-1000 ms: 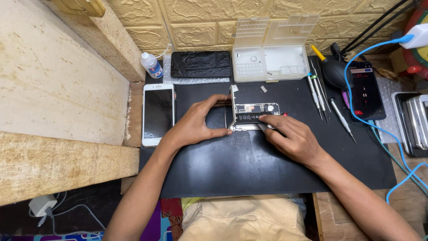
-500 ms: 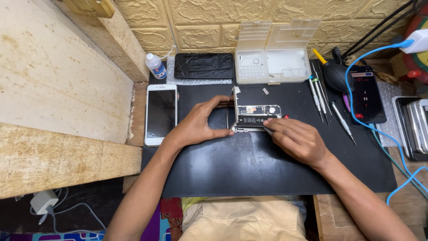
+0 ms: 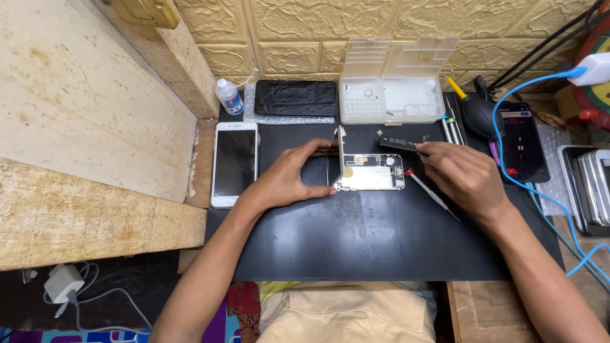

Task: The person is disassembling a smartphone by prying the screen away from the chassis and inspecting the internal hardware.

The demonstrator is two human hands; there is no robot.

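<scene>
Wide black work mat (image 3: 381, 248) covering the bench, backed by a yellow textured wall (image 3: 305, 32); big pale stone slab (image 3: 82, 114) along the left edge. Clear plastic parts box (image 3: 394, 82) w/ lid up at the back of the mat, dark phone (image 3: 296, 98) lying flat just left of it. White phone (image 3: 235, 162) face up at the mat's left edge, small white bottle w/ blue label (image 3: 229, 96) behind it. Another phone w/ lit screen (image 3: 522, 141) at right, blue cable (image 3: 540, 165) looping over it; black rubber air blower (image 3: 478, 114) beside that. Stack of metal trays (image 3: 591, 184) at far right.

Opened phone body (image 3: 372, 173) in the mat's centre, insides showing, its screen panel (image 3: 341, 155) tipped up on edge along the left side. Left hand (image 3: 289, 178) curled round that raised panel, thumb & fingers touching it, closed on it and propping it. Right hand (image 3: 460, 174) just right of the phone body, fingers pinched shut on a flat black battery-like part (image 3: 400, 145), lifted near the phone's upper right corner. Red-tipped screwdriver (image 3: 432, 194) lying on the mat under the right hand, tip near the phone's right edge. Few more thin tools (image 3: 450, 127) parked by the parts box.
</scene>
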